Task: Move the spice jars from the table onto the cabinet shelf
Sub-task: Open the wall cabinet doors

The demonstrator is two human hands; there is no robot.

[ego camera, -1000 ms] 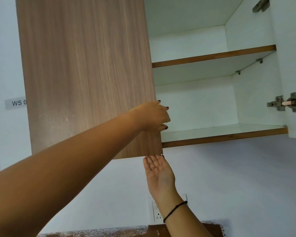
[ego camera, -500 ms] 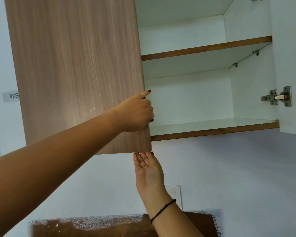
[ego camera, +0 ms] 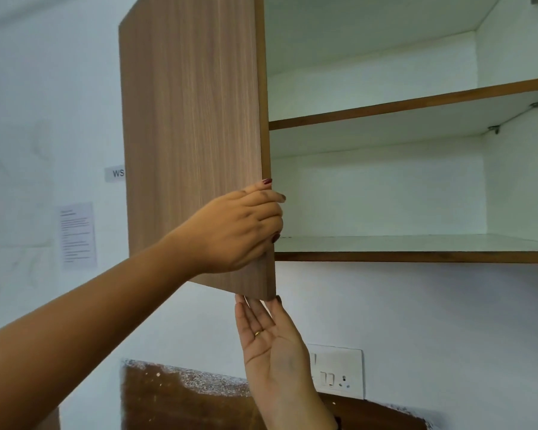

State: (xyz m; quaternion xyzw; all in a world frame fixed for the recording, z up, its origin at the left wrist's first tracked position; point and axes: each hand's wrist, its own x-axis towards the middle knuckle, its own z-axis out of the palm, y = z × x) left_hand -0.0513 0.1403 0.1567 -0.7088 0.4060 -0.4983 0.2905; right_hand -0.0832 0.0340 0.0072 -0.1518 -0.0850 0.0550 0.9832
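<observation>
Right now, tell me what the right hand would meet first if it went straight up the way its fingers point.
The right hand points up at the bottom edge of the cabinet door. Its fingertips already look to be touching that edge, so the door comes first.

The cabinet door (ego camera: 193,144) is brown with a fine vertical wood grain. The cabinet's inside (ego camera: 376,193) is white, and its shelf (ego camera: 416,256) has a brown front edge. Dark red polish covers the nails of the left hand (ego camera: 236,231). The wall (ego camera: 416,321) is white.
</observation>
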